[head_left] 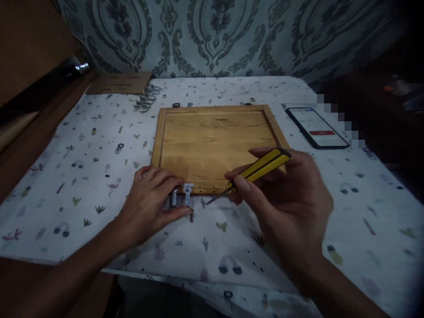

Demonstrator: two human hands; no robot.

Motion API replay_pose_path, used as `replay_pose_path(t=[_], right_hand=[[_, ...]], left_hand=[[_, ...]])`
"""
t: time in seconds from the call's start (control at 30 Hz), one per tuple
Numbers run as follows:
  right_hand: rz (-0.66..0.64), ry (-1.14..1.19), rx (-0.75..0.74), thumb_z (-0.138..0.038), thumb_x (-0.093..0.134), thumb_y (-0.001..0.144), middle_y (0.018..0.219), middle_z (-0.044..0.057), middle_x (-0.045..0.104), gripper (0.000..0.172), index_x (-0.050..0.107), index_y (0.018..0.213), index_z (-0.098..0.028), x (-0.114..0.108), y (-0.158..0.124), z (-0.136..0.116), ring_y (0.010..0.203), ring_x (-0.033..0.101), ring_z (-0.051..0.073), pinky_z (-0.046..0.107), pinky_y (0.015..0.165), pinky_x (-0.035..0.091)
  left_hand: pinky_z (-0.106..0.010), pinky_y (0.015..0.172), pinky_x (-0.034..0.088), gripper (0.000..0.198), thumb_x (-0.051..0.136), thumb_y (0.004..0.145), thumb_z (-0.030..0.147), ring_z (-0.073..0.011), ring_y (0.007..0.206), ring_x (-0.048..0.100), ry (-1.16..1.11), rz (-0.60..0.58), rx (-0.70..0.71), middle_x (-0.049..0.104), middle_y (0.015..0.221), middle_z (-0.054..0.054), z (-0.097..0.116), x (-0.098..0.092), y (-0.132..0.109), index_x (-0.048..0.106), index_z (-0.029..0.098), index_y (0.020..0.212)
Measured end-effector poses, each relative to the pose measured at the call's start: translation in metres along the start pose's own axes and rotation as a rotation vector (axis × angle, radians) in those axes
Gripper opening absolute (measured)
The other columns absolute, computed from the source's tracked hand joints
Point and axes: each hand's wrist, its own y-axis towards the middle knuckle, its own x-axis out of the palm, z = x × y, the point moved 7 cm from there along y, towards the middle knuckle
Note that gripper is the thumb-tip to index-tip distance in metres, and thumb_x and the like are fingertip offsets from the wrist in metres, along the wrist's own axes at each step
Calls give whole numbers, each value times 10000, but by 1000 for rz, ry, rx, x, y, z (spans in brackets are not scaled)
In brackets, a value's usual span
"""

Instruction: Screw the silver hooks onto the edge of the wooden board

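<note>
A wooden panel (212,141) with a raised frame lies flat on the patterned tablecloth. At its near edge sits a small metal hinge (187,194). My left hand (150,201) rests beside the hinge, fingers curled and pinching it against the panel's edge. My right hand (285,198) grips a yellow and black screwdriver (256,170), whose metal tip points left toward the small holes near the hinge, a short gap away.
More metal hinges (145,99) lie in a heap at the back left, next to a brown board (121,83). A lit phone (316,127) rests right of the panel. A wooden surface (29,115) borders the table's left side.
</note>
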Motion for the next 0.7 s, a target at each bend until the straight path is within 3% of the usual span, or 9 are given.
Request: replay_pose_path(t=[0.17, 0.33, 0.47, 0.7], right_hand=[[-41, -78, -195, -168, 725, 824, 876, -18, 662, 256, 581, 1001, -283, 6, 9, -29, 774, 687, 154, 282, 605, 593], [-155, -60, -277, -138, 726, 813, 909, -25, 612, 284, 527, 958, -279, 27, 21, -41, 824, 681, 160, 273, 596, 601], [-185, -91, -285, -162, 712, 818, 916, -21, 615, 260, 502, 925, -273, 41, 26, -31, 792, 664, 157, 274, 578, 584], [-212, -171, -246, -233, 693, 843, 901, -3, 629, 216, 534, 984, -276, 42, 23, -10, 792, 648, 165, 293, 616, 566]], left_hand=[[-479, 945, 349, 431, 691, 833, 482, -260, 999, 580, -10, 3, 1, 663, 1053, -70, -1, -1, -1, 602, 173, 1120], [-498, 959, 343, 445, 686, 823, 519, -274, 1009, 582, 5, 14, 1, 662, 1071, -78, -2, 0, 0, 609, 188, 1110], [-497, 959, 348, 445, 664, 834, 537, -273, 1010, 586, -10, 23, 4, 665, 1061, -80, -2, 0, 0, 611, 179, 1093], [-493, 961, 350, 437, 677, 833, 514, -271, 1010, 596, -8, 28, 2, 674, 1074, -80, -3, 0, -1, 611, 184, 1113]])
